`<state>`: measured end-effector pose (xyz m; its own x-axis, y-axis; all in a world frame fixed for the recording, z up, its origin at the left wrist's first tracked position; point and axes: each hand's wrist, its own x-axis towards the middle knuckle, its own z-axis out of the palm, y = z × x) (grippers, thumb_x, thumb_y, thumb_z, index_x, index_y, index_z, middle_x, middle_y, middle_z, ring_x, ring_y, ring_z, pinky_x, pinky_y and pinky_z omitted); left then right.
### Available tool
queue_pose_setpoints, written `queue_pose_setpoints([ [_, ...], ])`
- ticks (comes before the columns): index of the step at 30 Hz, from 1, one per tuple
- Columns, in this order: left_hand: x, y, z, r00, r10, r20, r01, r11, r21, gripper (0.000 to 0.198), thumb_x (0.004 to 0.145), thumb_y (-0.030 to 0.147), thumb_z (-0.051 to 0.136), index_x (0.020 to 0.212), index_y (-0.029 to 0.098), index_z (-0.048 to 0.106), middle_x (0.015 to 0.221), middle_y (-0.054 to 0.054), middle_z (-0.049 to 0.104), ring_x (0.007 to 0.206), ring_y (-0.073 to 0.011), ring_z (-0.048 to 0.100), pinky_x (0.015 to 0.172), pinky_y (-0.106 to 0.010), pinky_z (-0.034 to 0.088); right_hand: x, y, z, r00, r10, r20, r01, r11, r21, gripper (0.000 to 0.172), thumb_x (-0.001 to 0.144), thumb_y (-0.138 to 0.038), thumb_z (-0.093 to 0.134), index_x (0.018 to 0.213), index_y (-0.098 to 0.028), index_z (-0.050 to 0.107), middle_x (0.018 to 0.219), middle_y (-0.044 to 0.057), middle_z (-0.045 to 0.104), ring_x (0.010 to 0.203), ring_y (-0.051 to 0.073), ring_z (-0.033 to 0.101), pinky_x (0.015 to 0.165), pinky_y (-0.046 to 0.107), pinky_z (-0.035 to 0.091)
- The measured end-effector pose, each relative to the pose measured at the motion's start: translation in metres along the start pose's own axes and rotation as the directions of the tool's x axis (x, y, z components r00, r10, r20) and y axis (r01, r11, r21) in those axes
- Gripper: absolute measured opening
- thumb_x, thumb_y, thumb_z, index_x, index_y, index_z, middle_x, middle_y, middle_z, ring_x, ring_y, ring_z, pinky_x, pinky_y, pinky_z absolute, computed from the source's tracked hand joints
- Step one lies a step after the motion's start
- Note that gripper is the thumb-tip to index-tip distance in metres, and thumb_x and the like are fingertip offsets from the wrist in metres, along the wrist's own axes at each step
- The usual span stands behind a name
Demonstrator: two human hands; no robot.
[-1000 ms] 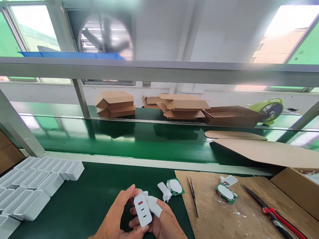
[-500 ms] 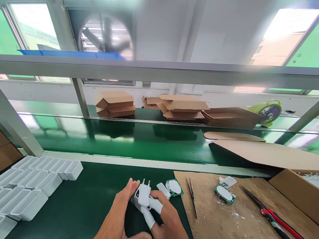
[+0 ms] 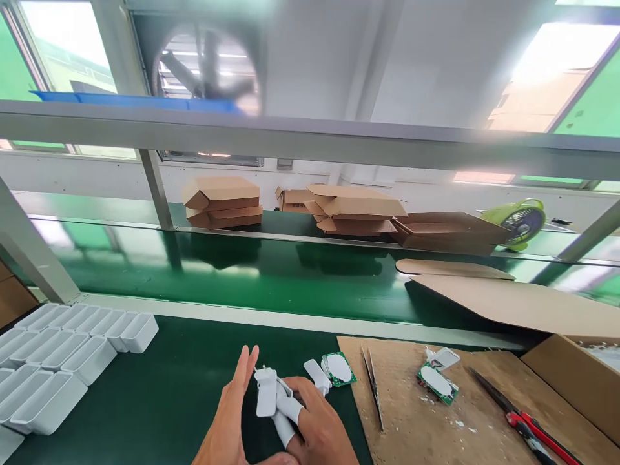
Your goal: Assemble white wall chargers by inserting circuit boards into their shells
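The right hand [image 3: 310, 423], two fingers in white cots, pinches a white plastic plug charger [image 3: 267, 392] against the flat, spread left hand [image 3: 232, 413]; near right on the green surface [image 3: 184, 387], one green circuit board [image 3: 338, 368] and a white plug cap [image 3: 317, 374] lie unassembled.

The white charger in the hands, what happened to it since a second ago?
The white charger got turned over: its face with the red port showed first, then its prongs, now a plain side. The left hand opened flat beside it; the right hand kept its grip. The tweezers and circuit boards stayed put.

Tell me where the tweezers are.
The tweezers lie on the brown board's left edge, right of the hands, between two green circuit boards.
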<state>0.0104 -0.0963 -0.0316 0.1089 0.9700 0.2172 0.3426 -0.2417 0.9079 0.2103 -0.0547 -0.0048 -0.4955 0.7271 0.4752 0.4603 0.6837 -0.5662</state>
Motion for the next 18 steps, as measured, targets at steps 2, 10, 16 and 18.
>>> queue_pose_setpoints([
  [2, 0.000, -0.001, 0.004, 0.997, 0.052, -0.050, -0.049, 0.997, 0.055, 0.132, 0.079, 0.033, 0.091, 0.168, 0.043, -0.006, 0.172, -0.014, 0.031, 0.150, -0.0438, 0.044, 0.117, -0.068, 0.045, 0.004, -0.002, 0.003, 0.972, 0.236, -0.001, -0.225, 0.927, 0.299, 0.030, 0.094, -0.025, 0.057, 0.118, -0.024, 0.075, 0.119, 0.013, 0.075, 0.106, 0.028, 0.073, 0.087, 0.039, 0.062],
  [10, -0.002, 0.013, 0.008, 0.937, 0.248, -0.247, -0.227, 0.968, 0.108, 0.085, 0.090, 0.014, 0.059, 0.164, 0.036, 0.022, 0.135, -0.010, 0.061, 0.114, -0.0307, 0.068, 0.099, -0.049, 0.061, 0.003, -0.001, 0.023, 0.710, 0.574, 0.408, -0.558, 0.105, 0.824, 0.062, 0.074, -0.067, 0.083, 0.112, -0.018, 0.075, 0.097, 0.010, 0.079, 0.089, 0.031, 0.078, 0.090, 0.050, 0.062],
  [16, -0.003, 0.018, 0.008, 0.942, 0.220, -0.254, -0.193, 0.973, 0.126, 0.079, 0.091, 0.018, 0.056, 0.161, 0.038, 0.024, 0.134, -0.007, 0.063, 0.114, -0.0270, 0.070, 0.101, -0.045, 0.059, 0.010, -0.010, 0.018, 0.715, 0.548, 0.434, -0.573, 0.103, 0.813, 0.066, 0.072, -0.071, 0.084, 0.106, -0.015, 0.075, 0.099, 0.013, 0.078, 0.089, 0.032, 0.079, 0.093, 0.052, 0.061],
  [18, -0.003, 0.020, 0.009, 0.945, 0.210, -0.252, -0.181, 0.975, 0.131, 0.077, 0.092, 0.021, 0.056, 0.161, 0.036, 0.025, 0.136, -0.008, 0.062, 0.118, -0.0280, 0.069, 0.102, -0.046, 0.059, 0.012, -0.014, 0.014, 0.719, 0.539, 0.439, -0.580, 0.117, 0.806, 0.066, 0.075, -0.071, 0.082, 0.109, -0.015, 0.074, 0.101, 0.013, 0.078, 0.093, 0.033, 0.079, 0.095, 0.052, 0.060],
])
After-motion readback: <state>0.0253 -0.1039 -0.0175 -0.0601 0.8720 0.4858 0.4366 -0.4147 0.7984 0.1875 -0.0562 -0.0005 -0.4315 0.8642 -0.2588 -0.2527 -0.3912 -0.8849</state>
